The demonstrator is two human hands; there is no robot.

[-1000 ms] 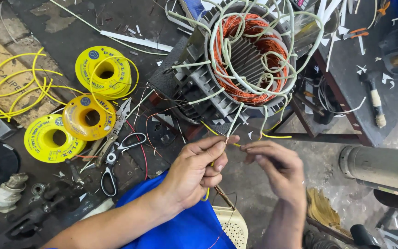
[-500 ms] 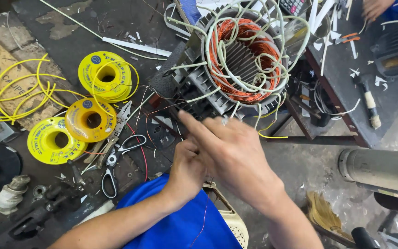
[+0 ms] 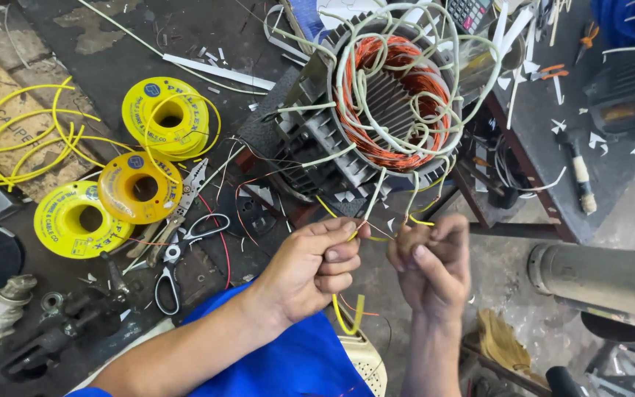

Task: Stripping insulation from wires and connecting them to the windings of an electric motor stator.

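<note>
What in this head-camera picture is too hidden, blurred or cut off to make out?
- Right hand: motion-blurred, so what its fingers pinch is unclear.
- Wire ends between both hands: too thin to tell whether they are joined.
- Left hand: its fingers cover part of the yellow sleeve it holds.
- Grey cylinder: cut off by the right edge.
- Motor stator: its top is cut off by the upper edge.
- Scissors: the blades are partly buried under the pliers.

— What's the floor (image 3: 508,279) like at lower right?
— Pale, stained concrete, in even daylight.
— And the furniture?
— A dark workbench (image 3: 60,22) fills the left; a dark table (image 3: 545,154) stands at upper right, strewn with white scraps.
</note>
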